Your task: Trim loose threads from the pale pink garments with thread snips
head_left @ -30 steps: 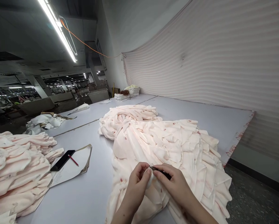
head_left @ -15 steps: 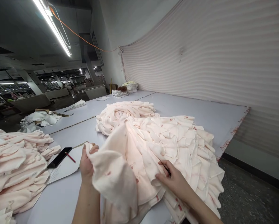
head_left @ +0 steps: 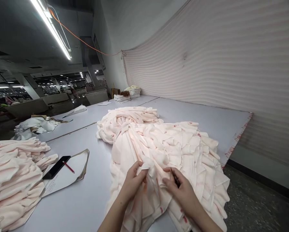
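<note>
A big heap of pale pink, soft fabric pieces (head_left: 183, 145) with small reddish prints spreads over the table in front of me. My left hand (head_left: 134, 177) pinches a lifted edge of one fabric piece (head_left: 150, 167) between thumb and fingers. Just right of it, my right hand (head_left: 180, 187) is closed around a small dark tool, apparently thread snips (head_left: 175, 178), mostly hidden in the palm. Its thumb and forefinger are close to the cloth; whether they touch it I cannot tell.
Left of the heap, a phone (head_left: 56, 167) and a red pencil (head_left: 68, 167) lie on a paper pad (head_left: 79, 164). Another pink fabric pile (head_left: 11, 180) fills the left edge. Folded stacks (head_left: 133, 91) stand at the back of the table (head_left: 91, 135), beside a striped hanging sheet (head_left: 207, 64).
My left hand swung out left with the fabric edge, then came back to the middle near my right hand. The lifted cloth has dropped into folds. The view has shifted slightly right.
</note>
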Tool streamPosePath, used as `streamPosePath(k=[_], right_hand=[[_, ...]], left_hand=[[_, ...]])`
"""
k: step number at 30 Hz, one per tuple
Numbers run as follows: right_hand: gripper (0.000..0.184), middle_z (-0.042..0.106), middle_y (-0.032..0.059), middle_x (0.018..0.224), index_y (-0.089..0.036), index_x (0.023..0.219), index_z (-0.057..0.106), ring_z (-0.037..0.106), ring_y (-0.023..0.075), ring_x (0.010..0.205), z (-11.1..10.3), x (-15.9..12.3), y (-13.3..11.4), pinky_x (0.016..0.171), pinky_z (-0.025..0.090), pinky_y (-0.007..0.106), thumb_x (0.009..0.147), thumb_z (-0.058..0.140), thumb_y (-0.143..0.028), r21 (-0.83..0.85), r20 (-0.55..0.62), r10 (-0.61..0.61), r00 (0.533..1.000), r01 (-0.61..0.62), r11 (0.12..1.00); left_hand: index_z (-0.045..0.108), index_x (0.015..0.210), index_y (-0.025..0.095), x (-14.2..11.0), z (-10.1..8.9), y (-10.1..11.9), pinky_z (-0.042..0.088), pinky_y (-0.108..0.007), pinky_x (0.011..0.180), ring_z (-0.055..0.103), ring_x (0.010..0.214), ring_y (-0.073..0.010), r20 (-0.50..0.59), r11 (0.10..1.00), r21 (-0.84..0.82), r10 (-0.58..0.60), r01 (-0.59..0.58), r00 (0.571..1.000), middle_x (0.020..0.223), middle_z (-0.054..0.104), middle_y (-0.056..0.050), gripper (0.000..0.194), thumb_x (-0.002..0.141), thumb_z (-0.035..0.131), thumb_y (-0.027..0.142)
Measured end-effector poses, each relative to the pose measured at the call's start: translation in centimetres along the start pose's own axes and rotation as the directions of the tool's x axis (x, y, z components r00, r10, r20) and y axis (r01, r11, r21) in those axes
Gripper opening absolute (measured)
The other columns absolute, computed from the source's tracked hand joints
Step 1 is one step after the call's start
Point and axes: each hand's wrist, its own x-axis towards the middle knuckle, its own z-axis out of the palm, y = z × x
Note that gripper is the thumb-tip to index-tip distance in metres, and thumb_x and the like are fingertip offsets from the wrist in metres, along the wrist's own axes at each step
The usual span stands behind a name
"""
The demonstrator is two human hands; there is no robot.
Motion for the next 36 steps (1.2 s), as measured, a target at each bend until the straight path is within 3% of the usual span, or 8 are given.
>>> streamPosePath(k=[4,8,11,14,20,24,30,36], right_hand=[[0.019,0.062,0.0017,0.080,-0.020,0.091,0.058,0.058,0.0170,0.074,1.3,-0.1,-0.4,0.064,0.045,0.024,0.081,0.054,-0.035,-0.091,0.059,-0.053,0.997,0.059,0.994],[0.018,0.054,-0.0021,0.062,-0.019,0.078,0.054,0.050,0.0125,0.056,2.0,0.0,-0.9,0.051,0.039,0.020,0.084,0.049,-0.035,-0.073,-0.021,-0.119,0.993,0.117,0.990],[0.022,0.060,-0.0011,0.070,-0.021,0.095,0.055,0.055,0.0143,0.060,2.5,-0.2,-1.0,0.055,0.042,0.021,0.078,0.058,-0.035,-0.104,0.007,-0.155,0.988,0.155,0.982],[0.015,0.061,0.0008,0.073,-0.021,0.084,0.058,0.056,0.0155,0.065,2.9,-0.1,-1.2,0.057,0.042,0.022,0.082,0.052,-0.034,-0.134,0.038,-0.180,0.983,0.184,0.974],[0.023,0.047,-0.0059,0.056,-0.020,0.087,0.054,0.045,0.0116,0.050,3.4,-0.4,-1.6,0.049,0.037,0.021,0.078,0.060,-0.040,-0.103,0.010,-0.129,0.992,0.130,0.986],[0.015,0.060,-0.0001,0.072,-0.020,0.088,0.059,0.055,0.0150,0.065,4.2,-0.6,-1.5,0.058,0.041,0.022,0.081,0.055,-0.033,-0.147,0.083,-0.172,0.982,0.182,0.972],[0.023,0.058,0.0006,0.068,-0.018,0.080,0.058,0.054,0.0152,0.063,3.6,1.8,-1.7,0.056,0.041,0.022,0.086,0.047,-0.037,-0.101,0.070,-0.167,0.983,0.174,0.980],[0.016,0.062,0.0039,0.082,-0.021,0.089,0.053,0.060,0.0167,0.075,4.0,0.6,-2.0,0.066,0.048,0.024,0.088,0.046,-0.035,-0.061,0.032,-0.230,0.973,0.232,0.971]], left_hand=[[0.050,0.075,0.020,-0.4,-1.1,0.0,0.034,-0.018,0.050,0.043,0.051,-0.0093,-0.054,0.996,-0.085,-0.035,0.030,0.998,0.059,0.048,0.005,0.022,0.080,0.056,0.040],[0.053,0.069,0.019,-1.2,-1.3,0.1,0.042,-0.023,0.066,0.056,0.084,-0.0188,-0.252,0.985,0.139,0.139,-0.106,0.958,0.095,0.058,-0.005,0.020,0.079,0.057,0.035],[0.050,0.066,0.019,-1.8,-1.2,0.6,0.040,-0.031,0.086,0.051,0.106,-0.0243,-0.282,0.967,0.198,0.214,-0.162,0.935,0.116,0.055,-0.007,0.019,0.081,0.053,0.031],[0.047,0.066,0.020,-2.3,-1.1,0.9,0.034,-0.036,0.095,0.049,0.110,-0.0245,-0.285,0.952,0.197,0.283,-0.233,0.916,0.128,0.050,-0.008,0.015,0.078,0.055,0.024],[0.040,0.067,0.021,-2.4,-1.5,0.5,0.041,-0.027,0.071,0.054,0.077,-0.0170,-0.334,0.979,0.114,0.196,-0.167,0.922,0.082,0.059,-0.001,0.019,0.078,0.055,0.025],[0.055,0.083,0.020,-2.6,-1.6,0.9,0.040,-0.024,0.067,0.051,0.073,-0.0150,-0.358,0.971,0.186,0.208,-0.149,0.910,0.079,0.053,0.000,0.015,0.077,0.060,0.033],[0.051,0.076,0.020,-3.0,-2.0,1.7,0.021,-0.018,0.040,0.029,0.042,-0.0066,-0.143,0.988,-0.109,-0.129,0.114,0.981,0.051,0.038,0.008,0.032,0.079,0.052,0.051],[0.051,0.074,0.019,-3.1,-1.3,1.2,0.029,-0.017,0.041,0.035,0.042,-0.0067,-0.253,0.988,-0.138,-0.099,0.065,0.963,0.053,0.041,0.007,0.033,0.078,0.054,0.052]])
